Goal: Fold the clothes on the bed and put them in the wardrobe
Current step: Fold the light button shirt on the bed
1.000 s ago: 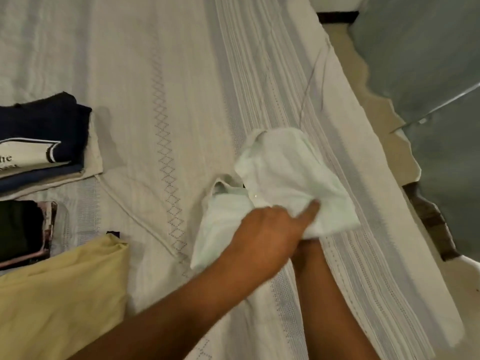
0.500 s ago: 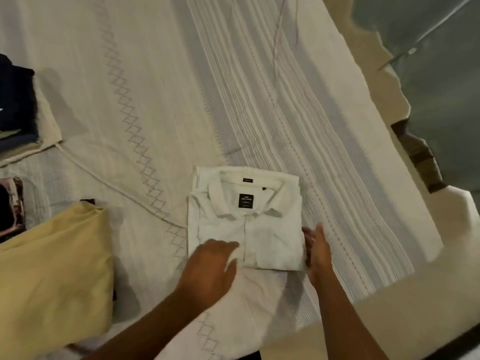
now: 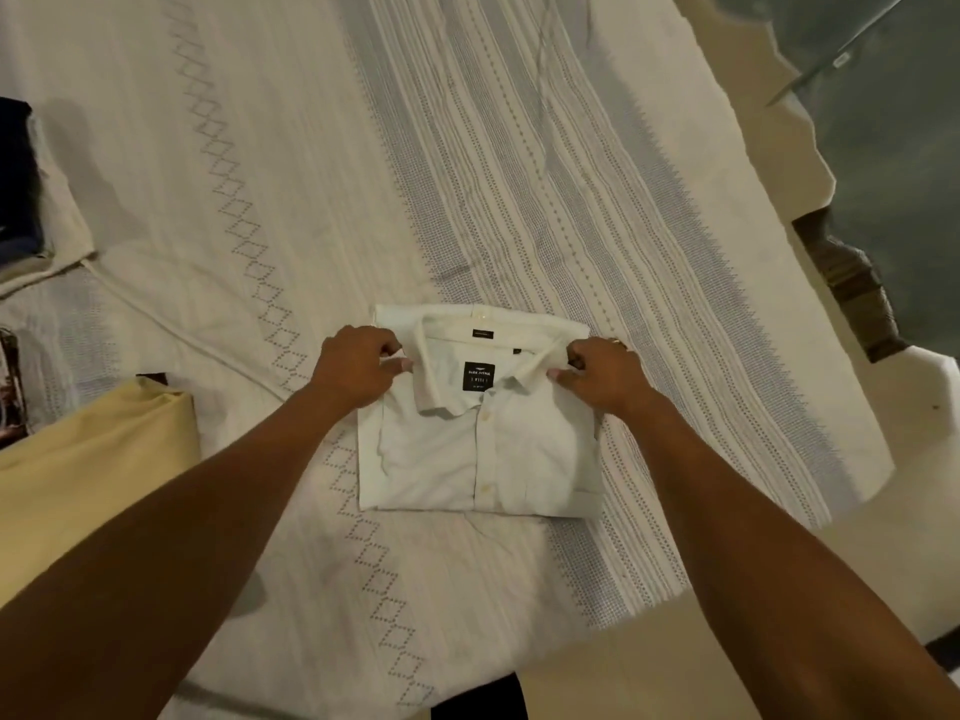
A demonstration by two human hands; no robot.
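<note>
A white button-up shirt lies folded into a neat rectangle on the bed, collar up and a black label showing inside the neck. My left hand pinches the left side of the collar. My right hand pinches the right side of the collar, a ring showing on one finger. Both forearms reach in from the bottom of the view.
A pale yellow garment lies at the left. A dark navy folded stack sits at the far left edge, with a patterned item below it. The bed's right edge drops to the floor, where grey fabric shows.
The shirt went from held up and bunched to lying flat and folded. Both hands moved from its lower edge up to the collar and now pinch it.
</note>
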